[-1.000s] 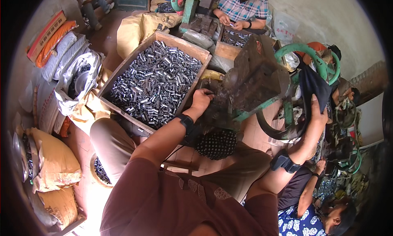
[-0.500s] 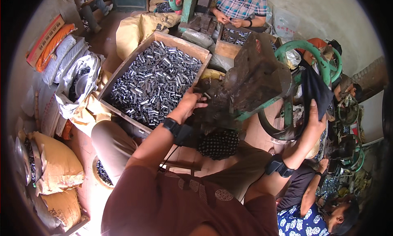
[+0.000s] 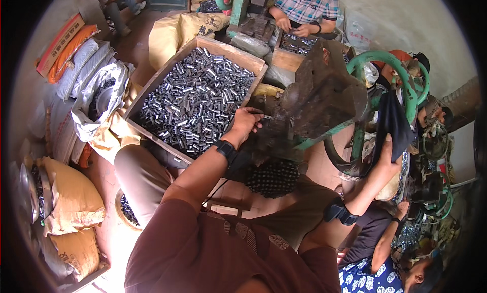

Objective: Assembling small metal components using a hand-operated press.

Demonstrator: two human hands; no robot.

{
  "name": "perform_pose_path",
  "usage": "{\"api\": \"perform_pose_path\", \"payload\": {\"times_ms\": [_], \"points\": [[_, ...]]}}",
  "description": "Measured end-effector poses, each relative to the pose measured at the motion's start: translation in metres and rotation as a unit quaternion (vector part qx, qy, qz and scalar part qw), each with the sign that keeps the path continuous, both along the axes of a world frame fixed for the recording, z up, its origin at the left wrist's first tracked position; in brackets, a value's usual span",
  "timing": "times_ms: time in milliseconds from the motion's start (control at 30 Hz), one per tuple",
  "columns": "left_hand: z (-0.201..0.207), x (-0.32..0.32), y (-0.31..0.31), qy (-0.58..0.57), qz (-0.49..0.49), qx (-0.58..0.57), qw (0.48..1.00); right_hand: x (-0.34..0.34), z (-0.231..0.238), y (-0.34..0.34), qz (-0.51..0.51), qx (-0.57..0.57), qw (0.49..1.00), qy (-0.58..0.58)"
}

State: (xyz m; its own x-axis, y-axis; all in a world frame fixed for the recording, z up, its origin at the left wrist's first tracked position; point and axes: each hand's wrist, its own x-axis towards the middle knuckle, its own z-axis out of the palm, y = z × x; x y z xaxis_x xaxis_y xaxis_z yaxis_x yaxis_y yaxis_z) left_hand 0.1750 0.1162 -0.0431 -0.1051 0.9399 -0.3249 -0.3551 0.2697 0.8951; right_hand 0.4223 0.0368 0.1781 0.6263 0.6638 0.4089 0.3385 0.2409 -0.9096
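My left hand [image 3: 246, 122] reaches over the near right corner of the wooden box to the dark metal press [image 3: 324, 85]. Thumb and fingers are pinched together on a small shiny metal tube [image 3: 267, 117] at the press's work spot. Several similar tubes [image 3: 198, 100] fill the box [image 3: 161, 150]. On the right, my right hand [image 3: 386, 161] is wrapped around a black cloth [image 3: 393, 121] that hangs at the green press wheel [image 3: 378, 57]; what lies under the cloth is hidden.
A co-worker in a checked shirt [image 3: 309, 6] handles parts at another wooden box [image 3: 285, 59]. At lower right sits a person in a blue flowered shirt [image 3: 365, 278]. Stacked sacks [image 3: 71, 189] line the left side. A round basket of parts [image 3: 122, 212] stands by my left leg.
My left fingers have closed on the small tube at the press. My right hand and the black cloth have shifted slightly down. The whole view has tilted a little.
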Motion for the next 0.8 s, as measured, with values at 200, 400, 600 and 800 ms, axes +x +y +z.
{"api": "perform_pose_path", "payload": {"times_ms": [200,400,600,800], "points": [[0.0,0.011,0.002,-0.013,0.013,0.002,1.0,0.009,0.005,0.006,0.031,0.031,0.998,-0.039],[-0.014,0.026,0.01,0.231,0.052,0.087,0.968,0.009,0.009,0.005,0.083,0.03,0.996,-0.033],[-0.016,0.033,0.012,0.267,0.045,0.071,0.96,0.035,-0.134,0.013,-0.145,0.194,0.963,-0.121],[-0.009,0.02,-0.001,0.267,0.067,0.136,0.952,-0.002,-0.026,-0.013,-0.038,-0.053,0.998,0.014]]}}
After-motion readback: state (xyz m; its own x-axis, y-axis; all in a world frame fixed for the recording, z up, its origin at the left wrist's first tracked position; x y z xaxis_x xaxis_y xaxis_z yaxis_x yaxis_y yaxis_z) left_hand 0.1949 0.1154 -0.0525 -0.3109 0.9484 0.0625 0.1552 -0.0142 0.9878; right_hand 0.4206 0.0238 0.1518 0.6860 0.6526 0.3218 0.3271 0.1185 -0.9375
